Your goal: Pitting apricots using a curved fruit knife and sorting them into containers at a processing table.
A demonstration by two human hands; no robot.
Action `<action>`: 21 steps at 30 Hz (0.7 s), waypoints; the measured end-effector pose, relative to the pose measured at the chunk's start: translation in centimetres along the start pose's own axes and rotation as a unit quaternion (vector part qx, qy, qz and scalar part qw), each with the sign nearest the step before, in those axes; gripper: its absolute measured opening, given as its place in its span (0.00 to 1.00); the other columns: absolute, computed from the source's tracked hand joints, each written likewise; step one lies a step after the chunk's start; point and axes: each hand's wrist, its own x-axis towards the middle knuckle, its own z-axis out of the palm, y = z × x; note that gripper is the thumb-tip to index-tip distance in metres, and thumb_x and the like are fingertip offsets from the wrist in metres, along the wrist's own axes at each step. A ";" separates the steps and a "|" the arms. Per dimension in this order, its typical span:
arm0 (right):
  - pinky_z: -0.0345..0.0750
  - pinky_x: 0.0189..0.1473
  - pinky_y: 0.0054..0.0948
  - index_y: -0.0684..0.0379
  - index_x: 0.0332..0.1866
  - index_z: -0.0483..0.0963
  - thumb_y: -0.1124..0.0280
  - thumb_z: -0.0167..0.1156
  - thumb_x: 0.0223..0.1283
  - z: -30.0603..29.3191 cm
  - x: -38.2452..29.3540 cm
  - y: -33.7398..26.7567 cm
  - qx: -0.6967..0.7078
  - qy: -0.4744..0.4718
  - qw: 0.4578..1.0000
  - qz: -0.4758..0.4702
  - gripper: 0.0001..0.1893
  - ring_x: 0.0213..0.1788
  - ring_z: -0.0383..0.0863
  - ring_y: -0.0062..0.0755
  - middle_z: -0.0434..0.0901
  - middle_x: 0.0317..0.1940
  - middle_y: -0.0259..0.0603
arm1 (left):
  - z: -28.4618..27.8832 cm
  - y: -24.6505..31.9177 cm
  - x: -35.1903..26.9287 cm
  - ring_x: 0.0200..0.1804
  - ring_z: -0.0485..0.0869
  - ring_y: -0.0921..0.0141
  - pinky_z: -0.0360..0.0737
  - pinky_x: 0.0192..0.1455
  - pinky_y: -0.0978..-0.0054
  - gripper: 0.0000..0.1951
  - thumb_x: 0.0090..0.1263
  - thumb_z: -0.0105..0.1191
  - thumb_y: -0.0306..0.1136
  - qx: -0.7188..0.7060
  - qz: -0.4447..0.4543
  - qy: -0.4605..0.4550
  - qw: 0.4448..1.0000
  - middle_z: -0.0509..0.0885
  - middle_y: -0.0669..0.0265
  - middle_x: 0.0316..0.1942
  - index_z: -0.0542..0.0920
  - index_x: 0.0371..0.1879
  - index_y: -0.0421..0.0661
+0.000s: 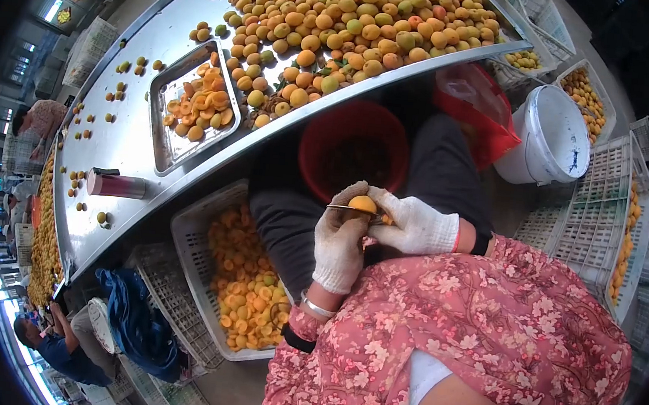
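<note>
My left hand (339, 244), in a soiled white knit glove, grips a yellow-orange apricot (363, 203) above my lap. A thin metal blade (353, 209) lies across the near side of the fruit. My right hand (422, 225), gloved too, closes around the blade's right end, its fingertips against the apricot. Its handle is hidden. A bit of orange fruit shows between the right fingers. Just beyond both hands, a red plastic tub (355, 147) with a dark, unclear interior sits between my knees.
Whole apricots (340, 24) cover much of the metal table (115, 144). A steel tray (160, 156) there holds cut apricots, near a pink flask (116, 185). Left of my legs, a plastic crate (200, 301) holds halves. A white bucket (550, 135) stands right. Another person (66, 347) sits lower left.
</note>
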 end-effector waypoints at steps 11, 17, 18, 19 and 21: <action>0.65 0.17 0.18 0.59 0.63 0.69 0.68 0.55 0.71 -1.9 0.6 -0.5 0.384 -0.079 0.894 0.219 0.18 0.16 0.67 0.14 0.73 0.22 0.29 | -0.7 -0.6 0.7 0.54 0.81 0.69 0.79 0.58 0.72 0.16 0.74 0.48 0.26 -0.062 -0.035 0.018 0.997 0.80 0.60 0.53 0.73 0.58 0.38; 0.64 0.17 0.18 0.62 0.56 0.71 0.69 0.54 0.72 -2.2 0.8 -0.4 0.380 0.120 0.903 0.161 0.12 0.14 0.67 0.15 0.72 0.19 0.29 | -0.5 -0.1 0.8 0.47 0.84 0.64 0.84 0.51 0.65 0.18 0.74 0.50 0.33 -0.072 -0.055 0.023 0.996 0.81 0.54 0.50 0.70 0.58 0.37; 0.64 0.17 0.19 0.63 0.52 0.71 0.71 0.49 0.73 -2.4 1.1 -1.5 0.357 0.154 0.910 0.147 0.10 0.12 0.67 0.19 0.70 0.15 0.31 | -0.4 -0.1 0.7 0.45 0.84 0.63 0.84 0.52 0.64 0.19 0.73 0.50 0.33 -0.074 -0.054 0.024 0.995 0.81 0.53 0.49 0.69 0.59 0.38; 0.64 0.17 0.19 0.63 0.52 0.71 0.71 0.49 0.73 -2.3 1.5 -1.7 0.357 0.154 0.909 0.148 0.10 0.12 0.67 0.19 0.70 0.15 0.31 | -0.4 -0.1 0.6 0.44 0.85 0.63 0.83 0.52 0.62 0.19 0.73 0.50 0.33 -0.077 -0.054 0.025 0.995 0.81 0.52 0.49 0.68 0.59 0.38; 0.64 0.17 0.19 0.63 0.50 0.72 0.71 0.50 0.73 -2.2 2.4 -2.3 0.360 0.209 0.906 0.072 0.09 0.12 0.67 0.20 0.72 0.17 0.33 | -0.5 -0.2 0.4 0.45 0.84 0.62 0.83 0.53 0.62 0.19 0.72 0.49 0.32 -0.079 -0.050 0.013 0.996 0.81 0.53 0.49 0.68 0.59 0.39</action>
